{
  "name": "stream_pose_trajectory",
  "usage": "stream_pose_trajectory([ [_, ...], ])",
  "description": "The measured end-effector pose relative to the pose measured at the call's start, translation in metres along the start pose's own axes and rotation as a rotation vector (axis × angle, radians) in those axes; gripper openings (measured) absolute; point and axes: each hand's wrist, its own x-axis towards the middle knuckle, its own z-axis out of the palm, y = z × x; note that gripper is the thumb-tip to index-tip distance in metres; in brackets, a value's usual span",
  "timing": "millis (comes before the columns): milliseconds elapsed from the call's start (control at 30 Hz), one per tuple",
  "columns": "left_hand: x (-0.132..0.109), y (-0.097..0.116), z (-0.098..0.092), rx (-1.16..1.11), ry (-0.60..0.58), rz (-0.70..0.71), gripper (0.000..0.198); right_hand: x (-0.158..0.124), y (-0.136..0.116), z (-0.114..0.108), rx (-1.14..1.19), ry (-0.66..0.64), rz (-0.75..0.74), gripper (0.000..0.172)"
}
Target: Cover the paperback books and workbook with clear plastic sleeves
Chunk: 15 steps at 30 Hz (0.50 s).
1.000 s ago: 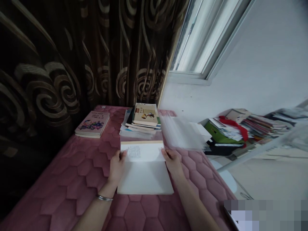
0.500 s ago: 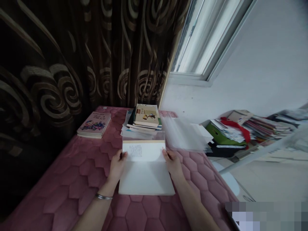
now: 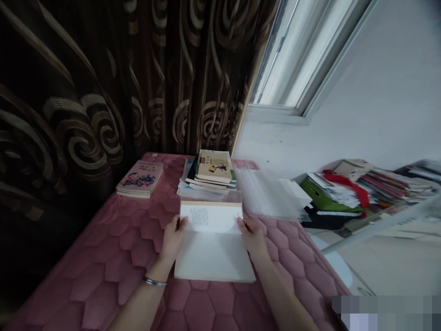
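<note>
An open book (image 3: 215,255) lies in front of me with its far page turned up; a block of printed text shows on its white paper. A strip of clear plastic film (image 3: 212,196) sticks out past the book's far edge. My left hand (image 3: 175,233) grips the left edge, thumb on top of the page. On the opposite edge my right hand (image 3: 252,234) pinches the book the same way. The fingers underneath are hidden.
Pink quilted padding (image 3: 134,257) covers the surface. Beyond the book stands a stack of books (image 3: 215,166), with a blurred pile of clear plastic sheets (image 3: 270,193) at its right. Pink-covered books (image 3: 139,178) lie far left. A shelf holds papers and a green bag (image 3: 312,191).
The whole view has shifted a little, so everything sits slightly further right. Both hands keep their hold on the book, which looks unchanged.
</note>
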Motion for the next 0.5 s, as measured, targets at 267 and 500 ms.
stream_pose_trajectory([
  [267, 0.003, -0.009, 0.001, 0.109, 0.019, 0.019, 0.023, 0.001, 0.000, -0.010, 0.062, -0.098, -0.002, 0.043],
  [500, 0.002, -0.006, 0.001, 0.109, 0.007, 0.001, 0.027, 0.006, 0.009, -0.014, -0.005, -0.148, -0.035, 0.046],
])
